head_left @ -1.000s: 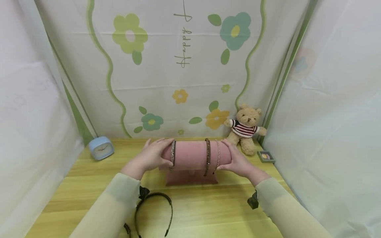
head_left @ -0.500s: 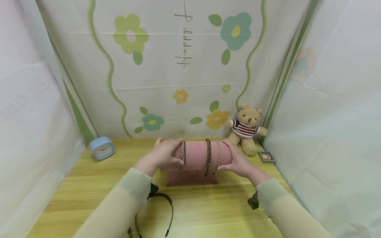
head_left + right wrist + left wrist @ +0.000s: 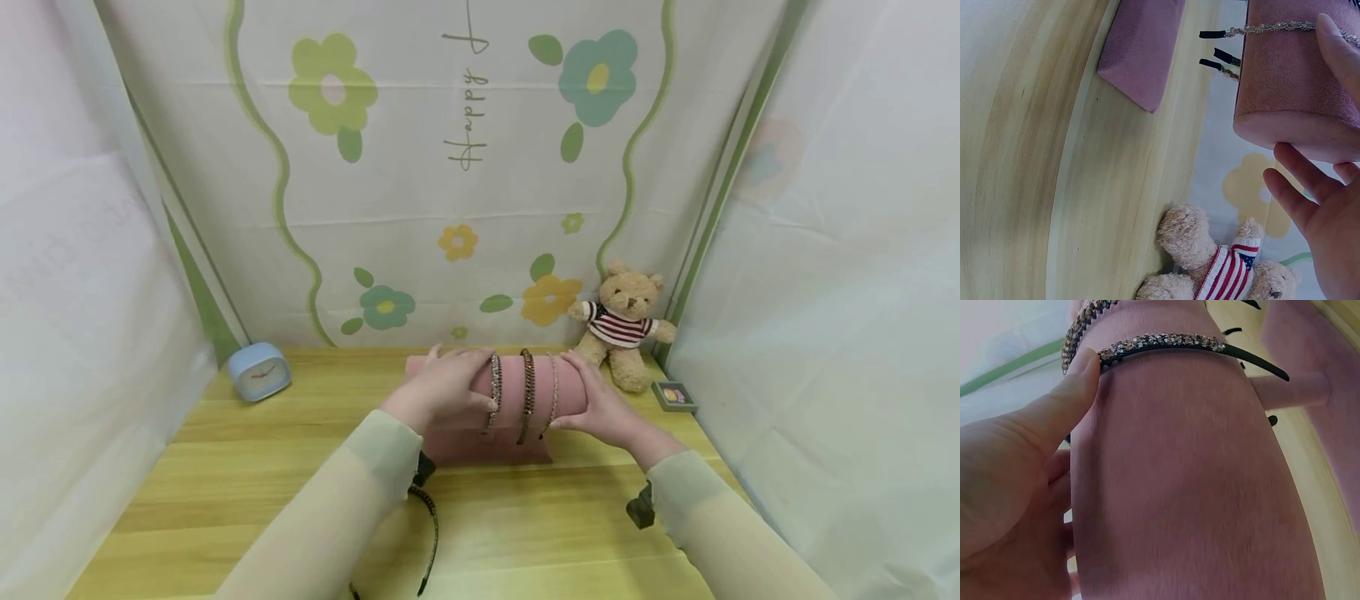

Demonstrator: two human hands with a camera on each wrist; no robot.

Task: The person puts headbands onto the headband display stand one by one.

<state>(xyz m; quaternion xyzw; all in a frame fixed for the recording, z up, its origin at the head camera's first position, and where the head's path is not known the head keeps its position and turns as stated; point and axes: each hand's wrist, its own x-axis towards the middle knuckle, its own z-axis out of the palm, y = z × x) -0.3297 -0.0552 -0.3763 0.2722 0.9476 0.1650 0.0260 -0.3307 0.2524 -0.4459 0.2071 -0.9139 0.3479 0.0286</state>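
A pink velvet headband stand point(image 3: 512, 393) has a horizontal roll over a base point(image 3: 487, 450). Three headbands sit over the roll: a rhinestone one point(image 3: 496, 387), a brown beaded one point(image 3: 528, 392) and a thin pale one point(image 3: 555, 385). My left hand point(image 3: 448, 387) holds the rhinestone headband, thumb on its near side in the left wrist view; its other fingers are behind the roll. My right hand point(image 3: 606, 408) grips the roll's right end. In the right wrist view its thumb lies at the thin headband point(image 3: 1279, 27) and fingertips touch the end face.
On the table point(image 3: 570, 525), a dark headband point(image 3: 433, 533) lies in front, partly hidden by my left sleeve. A blue clock point(image 3: 259, 372) stands at left. A teddy bear point(image 3: 624, 325) and a small framed picture point(image 3: 674, 397) are at right, near the cloth walls.
My left hand has slid right along the roll, carrying the rhinestone headband from the left end to beside the brown one. My right hand has stayed at the right end.
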